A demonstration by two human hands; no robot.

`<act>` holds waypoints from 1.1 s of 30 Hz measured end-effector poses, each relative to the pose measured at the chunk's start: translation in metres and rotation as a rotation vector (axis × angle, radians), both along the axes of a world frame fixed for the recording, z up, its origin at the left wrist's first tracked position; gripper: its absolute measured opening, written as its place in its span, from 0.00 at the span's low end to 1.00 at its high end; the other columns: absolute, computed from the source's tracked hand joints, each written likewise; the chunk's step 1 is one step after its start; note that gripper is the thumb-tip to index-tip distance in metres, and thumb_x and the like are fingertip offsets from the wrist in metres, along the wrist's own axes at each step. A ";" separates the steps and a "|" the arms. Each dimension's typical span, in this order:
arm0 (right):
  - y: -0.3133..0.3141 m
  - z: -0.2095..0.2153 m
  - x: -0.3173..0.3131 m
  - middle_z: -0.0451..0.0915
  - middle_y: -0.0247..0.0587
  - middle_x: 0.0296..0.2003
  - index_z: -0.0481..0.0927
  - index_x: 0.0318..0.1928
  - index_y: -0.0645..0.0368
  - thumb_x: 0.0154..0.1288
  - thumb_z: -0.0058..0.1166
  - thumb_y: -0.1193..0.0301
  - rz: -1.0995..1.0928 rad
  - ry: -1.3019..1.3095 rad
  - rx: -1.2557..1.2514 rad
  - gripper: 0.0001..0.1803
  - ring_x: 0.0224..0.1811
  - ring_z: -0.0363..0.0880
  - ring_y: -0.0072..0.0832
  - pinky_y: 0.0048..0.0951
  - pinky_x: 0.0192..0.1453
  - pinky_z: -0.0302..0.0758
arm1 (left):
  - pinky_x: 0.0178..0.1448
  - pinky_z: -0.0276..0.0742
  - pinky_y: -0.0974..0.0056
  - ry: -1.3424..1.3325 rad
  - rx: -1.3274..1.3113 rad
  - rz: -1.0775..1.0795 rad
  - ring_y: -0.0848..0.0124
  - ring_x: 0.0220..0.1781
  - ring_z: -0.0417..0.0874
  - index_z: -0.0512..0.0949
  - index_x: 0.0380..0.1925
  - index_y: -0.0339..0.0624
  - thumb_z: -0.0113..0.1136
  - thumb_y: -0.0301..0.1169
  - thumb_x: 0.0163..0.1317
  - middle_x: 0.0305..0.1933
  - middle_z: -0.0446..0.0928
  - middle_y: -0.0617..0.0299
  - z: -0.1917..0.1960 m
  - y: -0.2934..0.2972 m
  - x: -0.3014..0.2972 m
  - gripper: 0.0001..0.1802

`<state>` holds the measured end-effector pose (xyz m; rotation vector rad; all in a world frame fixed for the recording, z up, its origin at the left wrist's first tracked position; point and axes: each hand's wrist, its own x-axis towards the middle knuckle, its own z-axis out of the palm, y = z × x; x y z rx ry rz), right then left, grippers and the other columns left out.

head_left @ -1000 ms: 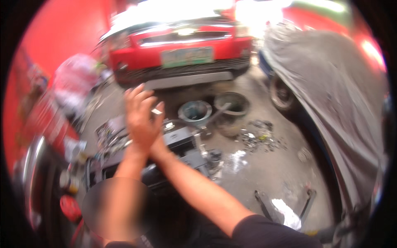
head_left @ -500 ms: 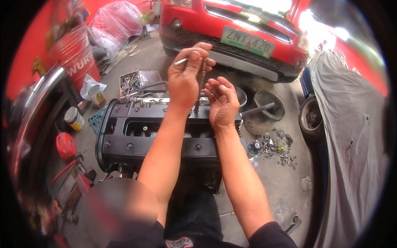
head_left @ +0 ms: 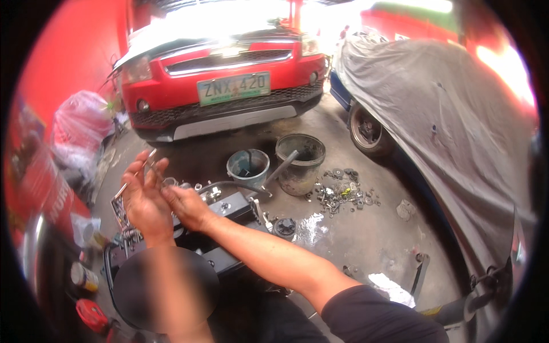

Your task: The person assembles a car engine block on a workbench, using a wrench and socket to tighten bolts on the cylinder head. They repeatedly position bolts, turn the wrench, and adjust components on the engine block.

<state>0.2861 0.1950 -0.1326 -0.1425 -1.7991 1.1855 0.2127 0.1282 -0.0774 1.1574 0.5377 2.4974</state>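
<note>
Head view: left hand [head_left: 150,216], raised over the far left part of the engine, fingers curled around a slim metal tool [head_left: 122,190], a bright tip projecting on either side of the grip. Right hand [head_left: 191,209], close against the left at its right side, fingers bent toward the tool; whether they grasp it, cannot tell. Half a second earlier the hands stood apart farther right over the engine, the right one with fingers loosely spread beside the tool's upright shaft; now they are together and the tool is tilted. Engine with black cover [head_left: 235,210], below the hands, partly hidden by the forearms; more of it showed earlier. View turned since: red car [head_left: 166,100] now farther left, at the far side. Right of the engine: bluish bucket [head_left: 246,180]; larger dirty bucket [head_left: 297,178]; loose metal parts [head_left: 347,195] on the floor. Far right: vehicle under grey cover [head_left: 452,131]. Near right: white cloth [head_left: 394,290], absent from the half-second-earlier view.
</note>
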 end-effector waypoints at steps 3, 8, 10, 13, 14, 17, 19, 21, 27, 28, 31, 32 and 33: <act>0.003 -0.005 0.002 0.80 0.63 0.30 0.81 0.40 0.65 0.82 0.43 0.47 0.069 -0.083 0.004 0.30 0.37 0.79 0.63 0.48 0.41 0.75 | 0.57 0.83 0.48 -0.091 -0.174 -0.116 0.52 0.45 0.87 0.74 0.56 0.37 0.47 0.46 0.81 0.54 0.81 0.43 0.014 -0.002 -0.015 0.22; 0.004 -0.002 0.002 0.80 0.65 0.30 0.80 0.38 0.65 0.83 0.38 0.46 -0.059 -0.178 0.074 0.33 0.38 0.79 0.64 0.50 0.41 0.74 | 0.53 0.86 0.47 -0.086 -0.599 -0.243 0.53 0.42 0.87 0.72 0.53 0.36 0.44 0.40 0.82 0.43 0.83 0.46 0.059 0.011 -0.048 0.18; 0.003 -0.001 0.002 0.81 0.64 0.31 0.79 0.37 0.64 0.83 0.36 0.45 -0.118 -0.221 0.117 0.34 0.40 0.79 0.65 0.53 0.43 0.74 | 0.51 0.86 0.46 -0.189 -0.631 -0.236 0.53 0.43 0.87 0.72 0.51 0.37 0.43 0.38 0.82 0.43 0.83 0.46 0.068 0.019 -0.049 0.15; 0.003 -0.003 0.001 0.82 0.63 0.32 0.79 0.38 0.62 0.82 0.36 0.45 -0.141 -0.314 0.140 0.33 0.41 0.80 0.65 0.55 0.44 0.74 | 0.47 0.84 0.51 -0.311 -0.597 -0.143 0.56 0.41 0.86 0.72 0.49 0.38 0.42 0.34 0.81 0.42 0.82 0.50 0.070 0.026 -0.043 0.12; 0.004 -0.004 0.001 0.82 0.63 0.32 0.79 0.39 0.62 0.82 0.37 0.45 -0.147 -0.315 0.144 0.32 0.41 0.80 0.65 0.56 0.44 0.74 | 0.46 0.84 0.52 -0.336 -0.610 -0.128 0.57 0.40 0.85 0.72 0.50 0.39 0.43 0.34 0.81 0.41 0.82 0.51 0.071 0.026 -0.042 0.12; 0.002 -0.005 0.003 0.83 0.62 0.34 0.79 0.42 0.61 0.82 0.40 0.47 -0.164 -0.291 0.172 0.29 0.42 0.80 0.64 0.58 0.45 0.75 | 0.32 0.79 0.58 -0.183 -0.707 -0.229 0.61 0.27 0.82 0.73 0.49 0.38 0.47 0.31 0.78 0.31 0.80 0.56 0.076 0.022 -0.044 0.10; 0.001 -0.005 0.006 0.83 0.61 0.34 0.79 0.44 0.60 0.82 0.41 0.48 -0.157 -0.294 0.204 0.27 0.43 0.81 0.64 0.58 0.46 0.75 | 0.23 0.73 0.60 0.093 -0.743 -0.702 0.62 0.18 0.77 0.74 0.48 0.37 0.50 0.31 0.76 0.23 0.76 0.58 0.087 0.019 -0.050 0.09; 0.000 -0.003 0.009 0.84 0.61 0.35 0.79 0.46 0.59 0.82 0.42 0.49 -0.138 -0.318 0.263 0.25 0.44 0.81 0.64 0.57 0.47 0.75 | 0.14 0.67 0.60 0.356 -0.784 -0.983 0.62 0.08 0.70 0.76 0.47 0.35 0.54 0.31 0.73 0.15 0.73 0.58 0.101 0.017 -0.053 0.10; -0.001 0.002 0.012 0.84 0.63 0.36 0.81 0.45 0.62 0.81 0.44 0.49 -0.088 -0.319 0.193 0.27 0.45 0.81 0.63 0.56 0.48 0.76 | 0.36 0.83 0.53 0.881 -1.346 -0.053 0.59 0.27 0.86 0.80 0.43 0.34 0.63 0.28 0.59 0.23 0.82 0.53 0.146 0.024 -0.025 0.13; -0.001 0.001 0.012 0.84 0.63 0.36 0.81 0.45 0.62 0.81 0.44 0.48 -0.105 -0.333 0.203 0.27 0.45 0.81 0.63 0.56 0.48 0.76 | 0.40 0.83 0.53 1.040 -1.436 0.207 0.59 0.29 0.88 0.81 0.42 0.34 0.64 0.26 0.57 0.24 0.83 0.52 0.149 0.028 -0.018 0.13; -0.001 -0.002 0.011 0.84 0.62 0.35 0.81 0.45 0.62 0.81 0.43 0.48 -0.113 -0.325 0.207 0.28 0.45 0.81 0.63 0.55 0.48 0.75 | 0.47 0.83 0.52 1.952 -1.199 0.616 0.54 0.40 0.89 0.83 0.34 0.35 0.62 0.24 0.54 0.34 0.87 0.50 0.152 0.029 -0.003 0.08; 0.000 -0.002 0.010 0.84 0.62 0.35 0.82 0.44 0.62 0.81 0.43 0.48 -0.113 -0.305 0.206 0.28 0.44 0.81 0.63 0.55 0.48 0.75 | 0.49 0.83 0.52 2.174 -1.027 0.748 0.54 0.43 0.89 0.83 0.33 0.35 0.61 0.25 0.54 0.35 0.87 0.50 0.150 0.029 0.002 0.07; 0.000 -0.002 0.009 0.83 0.62 0.35 0.82 0.42 0.63 0.82 0.41 0.48 -0.104 -0.284 0.180 0.29 0.44 0.81 0.63 0.55 0.48 0.75 | 0.57 0.79 0.49 2.308 -0.713 0.925 0.52 0.51 0.86 0.84 0.37 0.38 0.59 0.25 0.56 0.37 0.87 0.52 0.145 0.027 0.006 0.10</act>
